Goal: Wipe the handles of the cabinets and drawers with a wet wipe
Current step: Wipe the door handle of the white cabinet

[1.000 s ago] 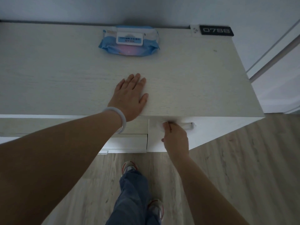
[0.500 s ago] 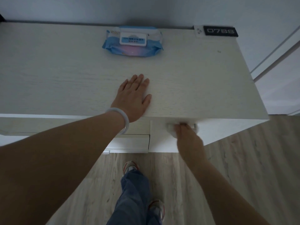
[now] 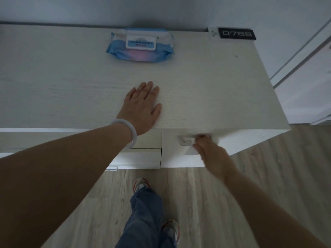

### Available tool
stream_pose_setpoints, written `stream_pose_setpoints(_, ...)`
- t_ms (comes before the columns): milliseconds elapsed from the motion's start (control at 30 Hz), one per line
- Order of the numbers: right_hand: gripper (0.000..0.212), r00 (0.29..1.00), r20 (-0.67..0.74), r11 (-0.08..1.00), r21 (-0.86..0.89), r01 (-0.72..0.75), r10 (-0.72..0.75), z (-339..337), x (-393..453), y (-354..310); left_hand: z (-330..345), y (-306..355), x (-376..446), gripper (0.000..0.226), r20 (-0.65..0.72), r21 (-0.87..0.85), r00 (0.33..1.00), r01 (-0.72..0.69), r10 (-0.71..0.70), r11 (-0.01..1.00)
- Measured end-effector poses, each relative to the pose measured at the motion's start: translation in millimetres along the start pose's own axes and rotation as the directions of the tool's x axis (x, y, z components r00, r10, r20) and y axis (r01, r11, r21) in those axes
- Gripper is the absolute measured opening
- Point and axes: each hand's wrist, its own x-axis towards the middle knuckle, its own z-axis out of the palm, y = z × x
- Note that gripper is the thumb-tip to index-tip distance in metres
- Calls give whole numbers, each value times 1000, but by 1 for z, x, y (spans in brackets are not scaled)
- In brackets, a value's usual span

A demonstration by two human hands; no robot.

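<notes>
Mid-task, I judge: low right of centre the right hand [image 3: 209, 151] pinches the wet wipe [image 3: 186, 140] on the drawer handle [image 3: 181, 139], the left hand [image 3: 141, 109] lies flat, fingers straight, on the surface [image 3: 206, 83], and other handles look undone.

The right hand [image 3: 211, 153] is motion-blurred, so its grip on the white wet wipe [image 3: 186, 140] is unclear. It hides most of the drawer handle [image 3: 181, 139]. The cabinet top [image 3: 53, 86] is cut off at the left edge. Print on the wipes pack [image 3: 140, 45] is too small to read.
</notes>
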Motion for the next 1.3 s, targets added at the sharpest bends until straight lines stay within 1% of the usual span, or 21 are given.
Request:
stream_pose_setpoints(67,26,998,68,1000,20,-12,11,-15,3,24,0,0,0,64,-1,-4,1000,-5,5,1000)
stream_pose_setpoints(133,27,997,76,997,68,-18,13,-13,8,27,0,0,0,59,-2,-2,1000,-4,4,1000)
stream_pose_setpoints(200,27,1000,19,991,130,-26,24,0,7,17,0,0,1,58,0,4,1000,2,-2,1000)
stream_pose_setpoints(267,34,999,-32,994,106,15,-12,11,2,12,0,0,1,59,-2,11,1000,1,-1,1000)
stream_pose_setpoints(333,42,998,21,997,47,62,-63,1,2,20,0,0,0,62,-7,10,1000,0,0,1000)
stream_pose_setpoints(400,38,989,118,996,-3,88,-87,-17,8,30,1,1,0,66,-5,7,1000,-1,1,1000)
stream_pose_setpoints(467,38,979,196,998,-16,62,-58,-28,12,33,1,0,0,66,-7,13,1000,4,-4,1000)
stream_pose_setpoints(533,40,978,210,1000,3,6,-6,-31,12,28,1,-2,1,66,-8,17,1000,13,-13,1000)
stream_pose_setpoints(600,38,989,148,997,68,-23,13,-33,3,22,2,-2,1,68,-5,20,1000,12,-12,1000)
stream_pose_setpoints(633,36,996,90,997,73,-13,7,-35,-4,20,2,-1,1,69,-7,20,1000,9,-9,1000)
stream_pose_setpoints(667,35,1000,8,998,56,-10,9,-36,-12,19,2,0,0,71,-7,18,1000,7,-6,1000)
stream_pose_setpoints(700,33,994,-107,999,33,-18,22,-35,-20,19,2,0,0,72,-6,14,1000,6,-6,1000)
stream_pose_setpoints(767,30,940,-321,993,15,-115,114,-27,-32,16,1,0,0,73,-6,7,1000,4,-4,1000)
stream_pose_setpoints(800,32,920,-355,985,24,-169,166,-20,-36,13,1,0,0,73,-7,6,1000,3,-3,1000)
stream_pose_setpoints(833,37,919,-340,979,32,-204,202,-12,-39,9,1,0,0,72,-9,5,1000,3,-3,1000)
stream_pose_setpoints(867,42,929,-293,974,51,-222,227,-3,-40,4,1,0,0,71,-10,4,1000,3,-3,1000)
stream_pose_setpoints(900,48,938,-254,971,78,-225,237,4,-41,1,1,0,0,70,-10,4,1000,4,-4,1000)
stream_pose_setpoints(933,52,939,-248,970,107,-219,239,9,-41,-2,1,1,0,70,-8,7,1000,7,-7,1000)
stream_pose_setpoints(1067,61,919,-281,953,202,-227,278,19,-43,-10,0,2,0,68,4,12,1000,13,-13,1000)
stream_pose_setpoints(1200,66,923,-286,960,181,-213,259,20,-45,-12,-1,1,0,68,7,10,1000,10,-10,1000)
stream_pose_setpoints(1300,63,916,-293,958,167,-232,273,15,-35,-5,0,2,0,67,8,11,1000,11,-11,1000)
